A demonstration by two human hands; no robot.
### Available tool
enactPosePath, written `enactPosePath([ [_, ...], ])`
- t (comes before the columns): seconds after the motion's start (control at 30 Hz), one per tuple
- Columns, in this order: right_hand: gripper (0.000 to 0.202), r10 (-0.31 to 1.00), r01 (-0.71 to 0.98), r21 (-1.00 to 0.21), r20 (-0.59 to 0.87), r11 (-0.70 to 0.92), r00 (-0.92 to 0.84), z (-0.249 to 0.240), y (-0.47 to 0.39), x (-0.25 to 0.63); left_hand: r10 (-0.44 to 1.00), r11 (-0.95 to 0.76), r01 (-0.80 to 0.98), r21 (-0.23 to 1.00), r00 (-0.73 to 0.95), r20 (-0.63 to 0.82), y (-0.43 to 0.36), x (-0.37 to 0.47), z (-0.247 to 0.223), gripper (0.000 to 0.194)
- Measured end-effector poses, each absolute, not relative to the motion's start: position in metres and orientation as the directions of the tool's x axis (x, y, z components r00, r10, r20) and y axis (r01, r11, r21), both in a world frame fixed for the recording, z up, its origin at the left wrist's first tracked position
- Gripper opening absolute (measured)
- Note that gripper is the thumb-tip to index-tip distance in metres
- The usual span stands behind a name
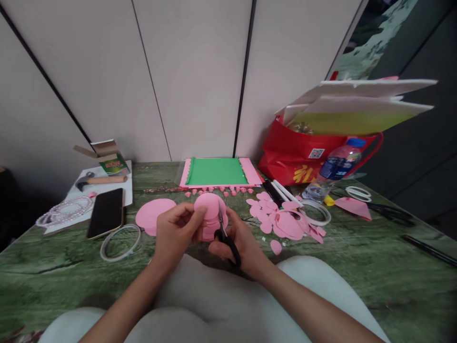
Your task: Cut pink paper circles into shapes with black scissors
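Note:
My left hand [178, 231] pinches a round piece of pink paper [207, 206] between thumb and fingers. Black-handled scissors [232, 250] are in my right hand [243, 243], their blades at the right edge of that pink piece. More pink paper shows just below and behind the round piece. Left of my left hand lie pink paper circles [152, 214]. A pile of cut pink pieces [285, 221] is spread on the table to the right of my right hand. Small pink bits [224, 190] stand in rows beyond my hands.
Green and pink sheets [216, 171] lie at the back. On the left are a phone [106, 213], a tape roll [120, 243], beads [66, 212] and a hammer [103, 180]. A red bag [285, 152], a bottle [333, 169] and another tape roll [323, 214] are at right.

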State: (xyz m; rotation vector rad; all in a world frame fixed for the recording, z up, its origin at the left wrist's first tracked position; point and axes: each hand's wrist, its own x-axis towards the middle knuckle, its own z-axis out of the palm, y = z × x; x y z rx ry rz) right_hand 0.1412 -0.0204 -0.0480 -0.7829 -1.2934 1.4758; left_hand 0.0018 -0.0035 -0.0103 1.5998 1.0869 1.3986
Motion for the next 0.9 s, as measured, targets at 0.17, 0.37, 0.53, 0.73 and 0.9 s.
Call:
enactPosePath([
  [0.17,0.079,0.936,-0.256,-0.965,0.14,0.056,-0.322,-0.048,-0.02,0.141,0.945,-0.321,0.042,0.946,0.082,0.317,-0.003,0.003,-0.009,0.018],
  [0.37,0.068,0.932,-0.254,-0.964,0.162,0.079,-0.324,-0.043,-0.021,0.14,0.946,-0.158,-0.001,0.987,0.286,0.152,-0.003,0.005,-0.01,0.012],
  [0.53,0.065,0.931,-0.244,-0.966,0.164,0.085,-0.325,-0.042,-0.022,0.139,0.957,-0.149,-0.02,0.989,0.249,0.149,-0.002,0.003,-0.012,0.019],
  [0.73,0.061,0.912,-0.257,-0.963,0.173,0.078,-0.372,-0.049,-0.02,0.141,0.959,-0.176,0.039,0.984,0.231,0.163,-0.003,0.002,-0.009,0.02],
  [0.9,0.057,0.912,-0.283,-0.957,0.177,0.07,-0.371,-0.053,-0.019,0.142,0.96,-0.141,0.047,0.989,0.25,0.125,-0.004,0.004,-0.006,0.02],
])
